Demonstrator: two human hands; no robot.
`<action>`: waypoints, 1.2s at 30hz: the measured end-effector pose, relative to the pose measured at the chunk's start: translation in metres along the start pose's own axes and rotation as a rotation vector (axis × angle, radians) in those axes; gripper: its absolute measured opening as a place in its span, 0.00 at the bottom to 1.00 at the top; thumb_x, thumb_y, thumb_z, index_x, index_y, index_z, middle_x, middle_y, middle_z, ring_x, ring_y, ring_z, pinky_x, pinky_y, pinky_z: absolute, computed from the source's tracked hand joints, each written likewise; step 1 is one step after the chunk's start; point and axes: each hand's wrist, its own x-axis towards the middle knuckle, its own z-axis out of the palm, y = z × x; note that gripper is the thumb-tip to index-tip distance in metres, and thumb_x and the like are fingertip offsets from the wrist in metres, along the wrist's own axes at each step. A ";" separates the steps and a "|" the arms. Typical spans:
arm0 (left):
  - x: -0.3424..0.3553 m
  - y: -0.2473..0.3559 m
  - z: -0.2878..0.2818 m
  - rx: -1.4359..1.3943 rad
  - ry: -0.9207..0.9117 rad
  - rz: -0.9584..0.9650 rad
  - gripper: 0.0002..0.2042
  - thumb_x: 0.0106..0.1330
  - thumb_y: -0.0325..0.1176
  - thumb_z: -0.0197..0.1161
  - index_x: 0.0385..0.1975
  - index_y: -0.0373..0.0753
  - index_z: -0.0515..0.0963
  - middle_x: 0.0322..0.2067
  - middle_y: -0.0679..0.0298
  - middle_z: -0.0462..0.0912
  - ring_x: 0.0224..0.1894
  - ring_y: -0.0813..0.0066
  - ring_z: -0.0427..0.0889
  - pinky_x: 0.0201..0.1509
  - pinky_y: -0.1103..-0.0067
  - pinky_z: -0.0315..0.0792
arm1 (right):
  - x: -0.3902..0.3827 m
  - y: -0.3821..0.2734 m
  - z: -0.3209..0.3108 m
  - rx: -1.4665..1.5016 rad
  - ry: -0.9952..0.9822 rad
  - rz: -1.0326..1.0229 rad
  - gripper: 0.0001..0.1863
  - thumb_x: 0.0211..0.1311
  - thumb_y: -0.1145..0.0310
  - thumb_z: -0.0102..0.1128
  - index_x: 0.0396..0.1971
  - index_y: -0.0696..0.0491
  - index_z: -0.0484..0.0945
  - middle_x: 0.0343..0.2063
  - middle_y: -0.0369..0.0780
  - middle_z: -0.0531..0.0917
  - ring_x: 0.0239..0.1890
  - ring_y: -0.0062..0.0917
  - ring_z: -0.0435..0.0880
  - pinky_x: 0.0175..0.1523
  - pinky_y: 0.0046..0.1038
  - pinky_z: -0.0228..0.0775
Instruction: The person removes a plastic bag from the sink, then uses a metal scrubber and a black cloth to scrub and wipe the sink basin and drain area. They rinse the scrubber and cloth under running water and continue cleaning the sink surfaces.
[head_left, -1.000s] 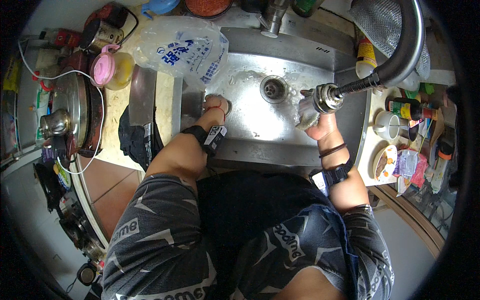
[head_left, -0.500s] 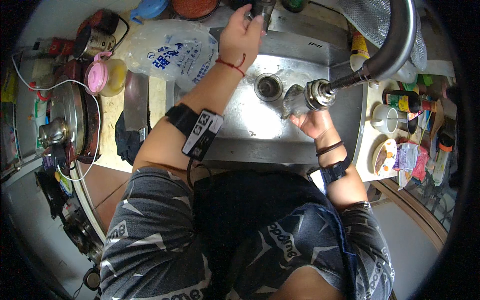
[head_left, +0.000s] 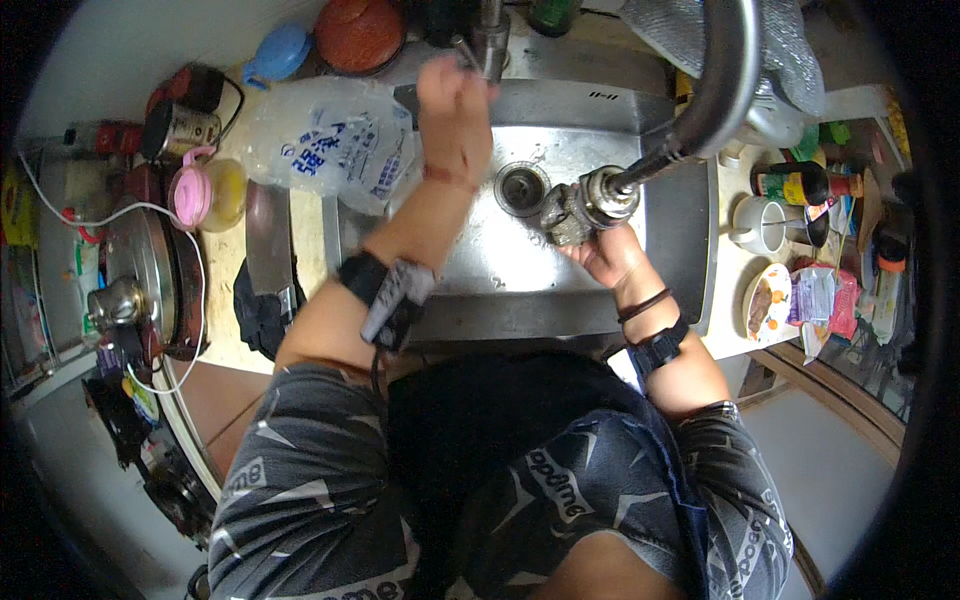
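My left hand (head_left: 455, 98) is at the far side of the sink (head_left: 440, 307), beside the faucet base (head_left: 491, 45) and its small lever (head_left: 466, 52). Motion smears its fingers, so their grip is unclear. Under the faucet's spray head (head_left: 608, 196), my right hand (head_left: 612, 256) holds a wet, mottled grey, rough-textured thing (head_left: 567, 218). The spray head covers part of both. The drain (head_left: 521, 188) lies just left of the held thing. Whether water is running I cannot make out.
A clear plastic bag (head_left: 330, 140) lies by the sink's left edge, with a cleaver (head_left: 269, 235) near it. Farther left stands a pink-lidded jar (head_left: 190, 195). On the right counter are a white mug (head_left: 757, 224) and a patterned bowl (head_left: 768, 302). The faucet's thick neck (head_left: 728, 85) arches over the sink.
My left hand has drawn back slightly from the faucet base and is now blurred. The thing in my right hand has turned and looks more bunched under the spray head. The whole view has shifted slightly.
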 end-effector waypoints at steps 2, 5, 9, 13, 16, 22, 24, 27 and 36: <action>-0.060 -0.028 0.001 0.252 -0.275 -0.138 0.19 0.62 0.35 0.59 0.51 0.33 0.69 0.40 0.56 0.77 0.40 0.66 0.76 0.47 0.73 0.70 | -0.004 0.008 0.002 0.071 0.005 -0.025 0.18 0.72 0.59 0.41 0.51 0.55 0.70 0.42 0.41 0.81 0.39 0.26 0.83 0.43 0.27 0.78; -0.130 -0.077 -0.004 0.514 -0.790 0.033 0.23 0.60 0.35 0.63 0.55 0.35 0.69 0.45 0.52 0.78 0.47 0.60 0.78 0.54 0.70 0.70 | -0.014 0.019 0.004 0.258 -0.101 0.023 0.20 0.72 0.55 0.40 0.51 0.55 0.70 0.42 0.40 0.82 0.41 0.27 0.82 0.47 0.30 0.77; -0.123 -0.123 -0.022 0.436 -0.701 -0.337 0.18 0.65 0.35 0.59 0.53 0.36 0.72 0.50 0.49 0.77 0.51 0.58 0.78 0.53 0.73 0.72 | -0.048 0.019 -0.009 -0.225 0.088 0.055 0.28 0.68 0.50 0.50 0.58 0.56 0.67 0.46 0.40 0.79 0.44 0.23 0.78 0.49 0.24 0.69; -0.099 -0.139 -0.047 0.986 -0.701 -0.174 0.24 0.65 0.39 0.57 0.60 0.37 0.66 0.58 0.46 0.69 0.63 0.50 0.63 0.63 0.65 0.62 | -0.113 0.010 -0.046 -1.065 0.369 -0.624 0.24 0.59 0.66 0.62 0.54 0.59 0.71 0.47 0.45 0.78 0.48 0.34 0.78 0.55 0.31 0.68; -0.118 -0.148 -0.043 1.505 -0.966 -0.264 0.39 0.64 0.54 0.53 0.68 0.35 0.51 0.69 0.43 0.43 0.70 0.40 0.41 0.72 0.60 0.42 | -0.154 0.012 -0.078 -1.319 0.509 -0.888 0.20 0.54 0.71 0.62 0.47 0.58 0.73 0.47 0.49 0.77 0.51 0.44 0.75 0.57 0.36 0.67; -0.122 -0.179 -0.019 1.587 -0.971 -0.104 0.50 0.61 0.62 0.51 0.65 0.19 0.43 0.67 0.31 0.35 0.71 0.38 0.32 0.73 0.60 0.30 | -0.167 0.041 -0.110 -1.549 0.559 -0.882 0.21 0.47 0.64 0.66 0.43 0.56 0.77 0.44 0.43 0.80 0.48 0.37 0.77 0.57 0.37 0.65; -0.097 -0.196 -0.010 1.524 -0.930 0.005 0.50 0.60 0.62 0.52 0.66 0.21 0.44 0.68 0.33 0.36 0.71 0.38 0.32 0.73 0.59 0.31 | -0.165 0.045 -0.114 -1.474 0.580 -0.925 0.22 0.47 0.63 0.67 0.42 0.56 0.77 0.44 0.43 0.80 0.47 0.37 0.77 0.56 0.37 0.65; -0.076 -0.215 0.002 1.500 -0.935 0.141 0.48 0.60 0.60 0.54 0.67 0.25 0.46 0.69 0.37 0.38 0.72 0.41 0.33 0.72 0.55 0.35 | -0.165 0.043 -0.115 -1.474 0.587 -0.923 0.23 0.45 0.61 0.68 0.42 0.56 0.77 0.43 0.42 0.80 0.45 0.36 0.78 0.56 0.36 0.65; -0.096 -0.210 0.081 1.229 -1.519 0.670 0.28 0.62 0.41 0.57 0.65 0.54 0.62 0.68 0.60 0.56 0.71 0.57 0.51 0.68 0.49 0.49 | -0.160 0.040 -0.106 -1.545 0.636 -0.839 0.24 0.44 0.59 0.69 0.41 0.55 0.78 0.41 0.41 0.81 0.44 0.35 0.77 0.53 0.34 0.66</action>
